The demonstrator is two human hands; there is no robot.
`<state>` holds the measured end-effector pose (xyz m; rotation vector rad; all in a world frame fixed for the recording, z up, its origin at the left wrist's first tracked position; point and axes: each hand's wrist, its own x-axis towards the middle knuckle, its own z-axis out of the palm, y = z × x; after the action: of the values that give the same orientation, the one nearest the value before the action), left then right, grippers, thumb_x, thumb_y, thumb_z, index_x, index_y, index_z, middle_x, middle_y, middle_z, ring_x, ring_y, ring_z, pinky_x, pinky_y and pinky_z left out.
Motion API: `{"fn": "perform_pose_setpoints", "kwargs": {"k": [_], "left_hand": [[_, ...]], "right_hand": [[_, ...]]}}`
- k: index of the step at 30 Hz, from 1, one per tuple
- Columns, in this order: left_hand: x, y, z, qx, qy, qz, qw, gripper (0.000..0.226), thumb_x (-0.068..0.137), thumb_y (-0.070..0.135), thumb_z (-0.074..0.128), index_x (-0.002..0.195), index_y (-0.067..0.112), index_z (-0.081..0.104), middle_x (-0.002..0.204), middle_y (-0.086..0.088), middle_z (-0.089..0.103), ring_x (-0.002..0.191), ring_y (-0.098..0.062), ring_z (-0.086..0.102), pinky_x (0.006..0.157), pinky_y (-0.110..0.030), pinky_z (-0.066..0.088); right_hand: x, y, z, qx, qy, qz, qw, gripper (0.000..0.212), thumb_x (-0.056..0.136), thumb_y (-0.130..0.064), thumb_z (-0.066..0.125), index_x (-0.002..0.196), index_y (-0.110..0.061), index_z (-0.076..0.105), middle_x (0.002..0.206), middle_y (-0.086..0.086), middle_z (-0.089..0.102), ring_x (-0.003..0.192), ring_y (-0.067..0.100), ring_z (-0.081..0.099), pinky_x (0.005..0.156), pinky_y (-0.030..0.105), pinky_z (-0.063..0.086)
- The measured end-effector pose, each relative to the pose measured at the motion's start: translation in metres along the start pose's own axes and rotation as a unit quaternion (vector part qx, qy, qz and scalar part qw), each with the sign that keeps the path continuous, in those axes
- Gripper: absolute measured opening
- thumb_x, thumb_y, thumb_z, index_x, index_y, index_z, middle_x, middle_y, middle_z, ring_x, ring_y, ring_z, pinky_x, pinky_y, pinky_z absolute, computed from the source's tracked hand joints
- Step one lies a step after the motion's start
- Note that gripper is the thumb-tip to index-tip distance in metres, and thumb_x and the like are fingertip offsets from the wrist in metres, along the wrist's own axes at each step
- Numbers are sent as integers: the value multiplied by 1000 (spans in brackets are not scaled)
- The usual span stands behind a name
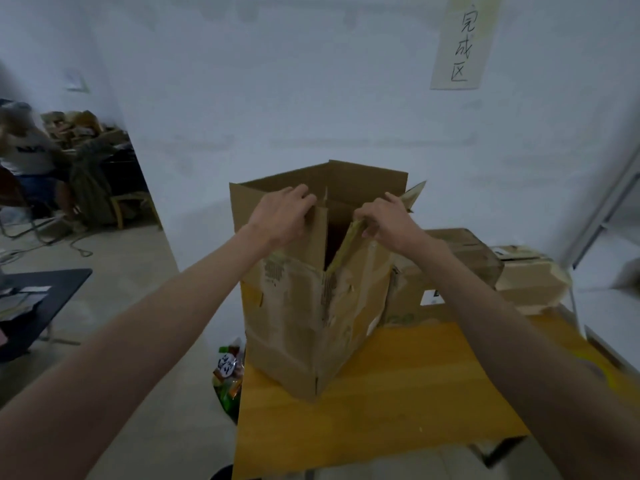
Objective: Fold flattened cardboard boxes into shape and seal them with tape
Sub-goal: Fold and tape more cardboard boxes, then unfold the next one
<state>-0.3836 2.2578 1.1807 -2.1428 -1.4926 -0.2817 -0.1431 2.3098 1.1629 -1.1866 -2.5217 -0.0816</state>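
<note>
The box (311, 306) stands upright on the tabletop (398, 393), opened into shape, top flaps still up. Your left hand (280, 216) grips one near flap, your right hand (384, 220) pinches the other. Next, fold them inward, then tape.

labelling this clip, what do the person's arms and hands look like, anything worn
Both forearms are bare up to the frame edge, with no sleeves in view. The left hand and right hand wear no gloves; no rings, watch or wristband show. The picture is soft, so small markings cannot be told.
</note>
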Motion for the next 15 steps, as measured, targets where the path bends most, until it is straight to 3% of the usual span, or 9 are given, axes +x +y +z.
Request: {"fn": "perform_pose_setpoints", "kwargs": {"k": [4,7,11,15], "left_hand": [[0,-9,-3,-37,-48,31,998,32,85,19,66,116,16,62,92,7,43,88,-20,56,66,-30,40],[2,-16,-13,-48,-68,62,995,30,85,21,70,113,16,65,91,8,48,93,-20,59,66,-30,42],[9,-18,-27,-11,-93,104,990,33,85,29,74,114,17,66,91,8,50,95,-19,53,71,-29,40],[9,-4,-28,5,-104,136,985,28,81,37,77,101,22,65,88,8,51,89,-18,51,69,-30,37]], "right_hand": [[-5,2,-1,10,-37,5,999,22,87,-7,65,96,-26,68,98,-8,61,113,20,49,115,51,17],[-10,1,-3,6,-4,15,1000,23,87,-2,63,96,-22,70,99,-5,64,114,20,47,114,51,19],[-18,7,-7,36,44,-5,998,25,85,6,61,89,-17,71,87,-3,62,96,16,47,102,51,34],[-30,14,-7,47,22,-25,998,24,86,6,64,89,-16,74,88,-4,63,91,12,47,103,47,35]]}}
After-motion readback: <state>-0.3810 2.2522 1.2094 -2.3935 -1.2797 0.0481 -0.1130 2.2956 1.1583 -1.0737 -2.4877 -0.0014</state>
